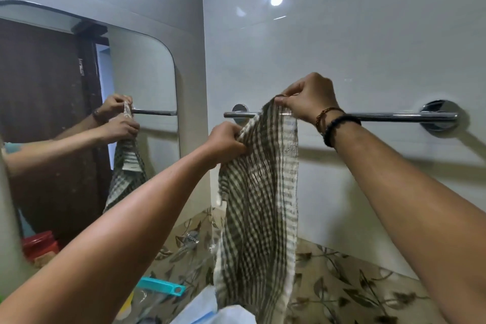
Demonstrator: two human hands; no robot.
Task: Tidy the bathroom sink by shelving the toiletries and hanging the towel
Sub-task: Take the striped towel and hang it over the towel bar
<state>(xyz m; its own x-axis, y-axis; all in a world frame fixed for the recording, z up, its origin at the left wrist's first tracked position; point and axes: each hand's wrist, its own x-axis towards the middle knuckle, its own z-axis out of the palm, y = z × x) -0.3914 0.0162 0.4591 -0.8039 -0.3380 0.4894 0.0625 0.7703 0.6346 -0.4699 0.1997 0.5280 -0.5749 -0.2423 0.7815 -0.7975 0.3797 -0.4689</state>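
Note:
A green-and-white checked towel (259,205) hangs down in front of the white tiled wall. My right hand (307,97) pinches its top corner just above the chrome towel rail (389,116). My left hand (227,141) grips the towel's left edge, lower down and in front of the rail's left end. The cloth's top lies against the rail near its left mount (239,110); whether it passes over the bar is unclear. The towel's lower end dangles above the counter.
A mirror (86,118) on the left reflects both hands and the towel. Below are a leaf-patterned wall band (342,287), a teal plastic handle (160,286), a red container (39,244) and white items at the bottom edge.

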